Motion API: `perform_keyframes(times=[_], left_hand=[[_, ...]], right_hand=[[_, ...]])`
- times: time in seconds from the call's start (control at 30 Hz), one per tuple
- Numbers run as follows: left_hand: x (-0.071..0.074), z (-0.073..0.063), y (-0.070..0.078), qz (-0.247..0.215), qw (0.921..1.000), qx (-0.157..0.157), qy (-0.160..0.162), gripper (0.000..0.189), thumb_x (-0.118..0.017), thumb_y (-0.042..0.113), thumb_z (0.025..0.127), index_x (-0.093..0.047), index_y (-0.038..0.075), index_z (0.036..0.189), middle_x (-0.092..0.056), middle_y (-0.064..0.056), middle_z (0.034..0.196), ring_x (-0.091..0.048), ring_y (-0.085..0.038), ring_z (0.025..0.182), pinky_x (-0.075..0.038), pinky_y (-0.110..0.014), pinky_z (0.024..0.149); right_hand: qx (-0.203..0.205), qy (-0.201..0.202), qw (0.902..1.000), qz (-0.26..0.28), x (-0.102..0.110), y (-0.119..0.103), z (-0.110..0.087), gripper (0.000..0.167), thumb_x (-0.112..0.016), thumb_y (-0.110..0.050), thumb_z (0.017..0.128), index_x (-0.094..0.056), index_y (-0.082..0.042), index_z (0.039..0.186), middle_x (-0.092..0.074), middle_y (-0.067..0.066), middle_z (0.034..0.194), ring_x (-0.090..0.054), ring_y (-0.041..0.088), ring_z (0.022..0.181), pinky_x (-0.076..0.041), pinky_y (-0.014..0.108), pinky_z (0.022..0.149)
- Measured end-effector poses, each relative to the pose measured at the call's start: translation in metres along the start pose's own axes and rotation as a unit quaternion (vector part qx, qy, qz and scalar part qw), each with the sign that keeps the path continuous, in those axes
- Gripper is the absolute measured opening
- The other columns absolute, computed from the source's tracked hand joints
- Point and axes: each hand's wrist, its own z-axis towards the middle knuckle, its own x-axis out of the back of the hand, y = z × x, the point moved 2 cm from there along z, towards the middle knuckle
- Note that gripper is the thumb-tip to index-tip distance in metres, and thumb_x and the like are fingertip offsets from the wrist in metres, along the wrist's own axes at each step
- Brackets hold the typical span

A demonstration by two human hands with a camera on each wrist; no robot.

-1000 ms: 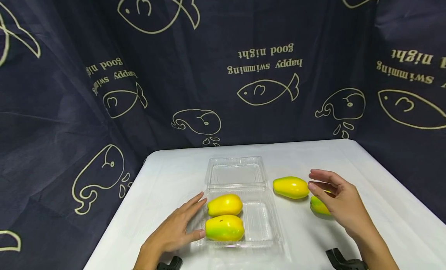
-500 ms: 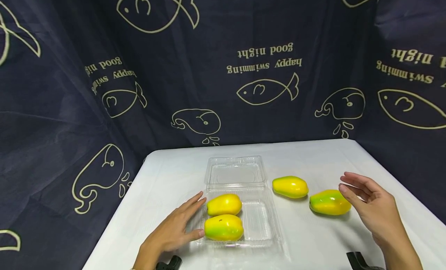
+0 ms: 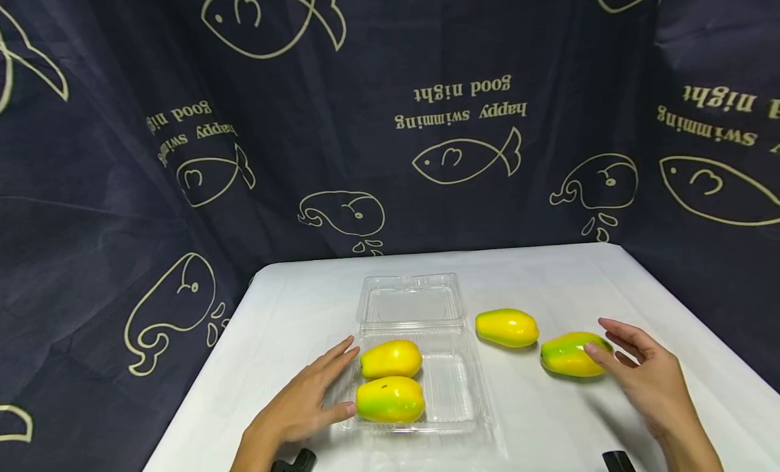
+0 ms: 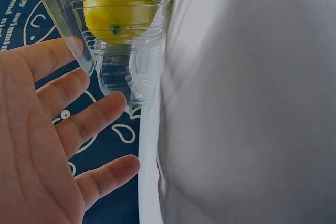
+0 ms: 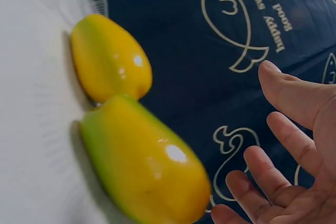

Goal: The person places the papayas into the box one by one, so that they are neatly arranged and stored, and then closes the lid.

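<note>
Fruit [image 3: 569, 355], yellow-green, lies toward the worktop's [image 3: 530, 279] right edge, beside the right hand's [image 3: 655, 384] released grip; the left hand [image 3: 305, 399], also relaxed, is beside a clear container [image 3: 451, 387] with two fruits [image 3: 391, 399].

Two glossy yellow-green oval fruits [image 3: 391, 400] lay inside an open clear-plastic box [image 3: 449, 394], along its left edge; two matching fruits [image 3: 569, 357] sat nearer the white table [image 3: 536, 279]'s right edge.
</note>
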Motion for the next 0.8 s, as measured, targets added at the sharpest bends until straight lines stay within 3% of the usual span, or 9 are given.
perform_keyframes(times=[0.17,0.23,0.33,0.4,0.43,0.53,0.8], left_hand=[[-0.001,0.0,-0.002,0.001,1.0,0.003,0.0,0.083,-0.062,0.06,0.089,-0.031,0.028,0.159,-0.023,0.006,0.168,-0.032,-0.017,0.151,-0.044,-0.056,0.109],[-0.002,0.0,-0.002,-0.001,1.0,0.003,-0.001,0.083,-0.062,0.06,0.09,-0.031,0.027,0.159,-0.023,0.006,0.168,-0.032,-0.018,0.151,-0.044,-0.057,0.109],[-0.003,0.001,-0.002,-0.002,1.0,0.002,0.0,0.083,-0.062,0.06,0.09,-0.031,0.027,0.159,-0.023,0.006,0.168,-0.032,-0.018,0.151,-0.044,-0.057,0.108],[-0.003,0.002,-0.002,-0.001,1.0,0.002,0.0,0.083,-0.062,0.061,0.089,-0.031,0.027,0.159,-0.023,0.006,0.168,-0.032,-0.018,0.151,-0.044,-0.058,0.108],[-0.003,0.003,-0.001,0.0,1.0,0.0,0.001,0.083,-0.062,0.061,0.089,-0.032,0.027,0.159,-0.023,0.006,0.168,-0.033,-0.019,0.151,-0.045,-0.058,0.108],[-0.002,0.004,0.0,-0.001,1.0,-0.002,0.004,0.084,-0.062,0.061,0.088,-0.032,0.028,0.159,-0.024,0.005,0.168,-0.035,-0.02,0.15,-0.046,-0.058,0.106],[-0.001,0.001,0.001,0.013,0.9998,-0.009,0.012,0.085,-0.065,0.06,0.087,-0.031,0.029,0.159,-0.022,0.009,0.168,-0.037,-0.02,0.149,-0.048,-0.058,0.103]], right_hand=[[-0.022,-0.004,0.9986,-0.047,-0.007,0.009,0.001,0.062,-0.08,-0.036,0.086,-0.059,-0.016,0.14,-0.053,-0.036,0.116,-0.045,-0.021,0.105,-0.038,0.0,0.08],[-0.034,-0.007,0.9965,-0.076,-0.009,0.012,0.001,0.066,-0.08,-0.042,0.085,-0.057,-0.017,0.142,-0.056,-0.027,0.124,-0.044,-0.016,0.111,-0.042,0.009,0.091],[-0.048,-0.018,0.9937,-0.099,-0.011,0.014,0.001,0.072,-0.079,-0.047,0.084,-0.054,-0.017,0.145,-0.053,-0.002,0.144,-0.043,0.006,0.131,-0.043,0.037,0.109],[-0.052,-0.025,0.993,-0.103,-0.011,0.013,0.002,0.076,-0.078,-0.048,0.084,-0.051,-0.013,0.146,-0.045,0.017,0.152,-0.038,0.028,0.138,-0.039,0.058,0.108],[-0.054,-0.027,0.9929,-0.103,-0.011,0.013,0.002,0.077,-0.078,-0.048,0.084,-0.05,-0.012,0.147,-0.04,0.023,0.153,-0.036,0.038,0.138,-0.037,0.063,0.105],[-0.057,-0.025,0.9917,-0.113,-0.012,0.015,0.003,0.08,-0.08,-0.048,0.083,-0.05,-0.009,0.146,-0.035,0.031,0.154,-0.036,0.05,0.136,-0.036,0.065,0.103],[-0.031,0.024,0.9864,-0.16,-0.023,0.022,0.004,0.072,-0.085,-0.041,0.079,-0.059,-0.011,0.139,-0.043,0.032,0.143,-0.047,0.045,0.117,-0.037,0.044,0.086]])
